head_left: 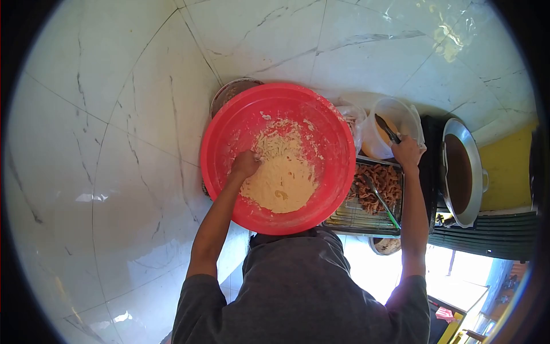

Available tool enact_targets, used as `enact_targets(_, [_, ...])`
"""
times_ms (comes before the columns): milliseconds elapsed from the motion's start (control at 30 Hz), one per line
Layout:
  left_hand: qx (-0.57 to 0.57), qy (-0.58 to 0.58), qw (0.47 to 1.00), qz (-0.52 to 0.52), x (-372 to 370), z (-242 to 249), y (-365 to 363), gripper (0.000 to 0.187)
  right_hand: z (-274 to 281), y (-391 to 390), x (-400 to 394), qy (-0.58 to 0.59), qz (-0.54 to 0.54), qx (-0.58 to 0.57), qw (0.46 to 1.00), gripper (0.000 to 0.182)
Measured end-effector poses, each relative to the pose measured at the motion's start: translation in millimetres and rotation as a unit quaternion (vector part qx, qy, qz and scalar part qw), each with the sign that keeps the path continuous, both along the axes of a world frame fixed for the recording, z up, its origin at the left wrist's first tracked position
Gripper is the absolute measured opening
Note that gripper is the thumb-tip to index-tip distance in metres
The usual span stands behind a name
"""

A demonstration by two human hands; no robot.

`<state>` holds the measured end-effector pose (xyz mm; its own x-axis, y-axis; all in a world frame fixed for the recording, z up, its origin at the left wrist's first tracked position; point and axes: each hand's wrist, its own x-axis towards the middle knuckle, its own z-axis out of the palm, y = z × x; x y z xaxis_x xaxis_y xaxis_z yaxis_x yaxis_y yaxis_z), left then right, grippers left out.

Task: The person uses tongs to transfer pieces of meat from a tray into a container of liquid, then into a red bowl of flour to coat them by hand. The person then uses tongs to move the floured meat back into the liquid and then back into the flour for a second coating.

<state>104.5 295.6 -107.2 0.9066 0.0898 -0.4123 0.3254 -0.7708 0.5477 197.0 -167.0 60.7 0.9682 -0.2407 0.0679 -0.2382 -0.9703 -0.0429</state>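
My left hand (pixel 246 164) is inside a large red basin (pixel 338 178), at the left edge of a heap of pale flour (pixel 283 180). Its fingers are curled; whether they grip anything is hidden. Loose flour and crumbs cling to the basin's inner wall. My right hand (pixel 408 152) is closed around a dark long utensil (pixel 388 129) at the near right rim of a translucent plastic tub (pixel 381 108). The utensil slants into the tub, over a yellow-orange liquid (pixel 372 140). Its exact kind is not plain.
Brown fried strips (pixel 381 183) lie on a wire rack tray (pixel 349 221) right of the basin, with green-tipped tongs (pixel 385 206) on them. A wide metal pan (pixel 475 172) of brown liquid stands farther right. A plastic bag (pixel 352 114) sits between basin and tub. Marbled tiles (pixel 143 114) surround the area.
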Motion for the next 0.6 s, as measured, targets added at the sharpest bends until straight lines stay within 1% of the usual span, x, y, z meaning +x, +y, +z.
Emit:
enact_targets(67, [0.021,-0.012,1.000,-0.005,-1,-6,1,0.026,2,3,-3,-0.024,0.001,0.004,1.000,0.044])
enact_targets(133, [0.040,-0.013,0.999,0.010,-7,14,-5,0.027,-7,-7,4,0.001,0.004,0.016,1.000,0.044])
enact_targets(167, [0.026,-0.010,1.000,0.014,-8,11,-3,0.028,-13,-13,6,0.015,0.004,0.023,1.000,0.044])
enact_targets(267, [-0.011,-0.017,1.000,0.022,-6,1,-1,0.028,-12,-7,-1,-0.048,0.007,-0.006,0.999,0.047])
enact_targets(333, [-0.026,-0.038,0.998,0.038,-11,-1,-2,0.027,-10,-8,0,-0.035,0.012,0.005,0.999,0.047])
enact_targets(467, [0.036,-0.035,0.999,0.019,-6,-7,-2,0.028,-4,-3,-4,-0.034,0.023,-0.003,0.999,0.046])
enact_targets(533, [0.085,-0.029,0.996,0.003,-6,-3,-5,0.027,-8,-3,-4,-0.040,0.015,-0.005,0.999,0.047])
enact_targets(567, [0.090,-0.025,0.996,-0.002,-6,-1,-6,0.026,-10,-4,-3,-0.046,0.011,-0.007,0.999,0.047])
enact_targets(600, [0.093,-0.022,0.995,-0.005,-7,13,-10,0.025,-10,-7,-1,-0.031,0.008,0.000,0.999,0.046])
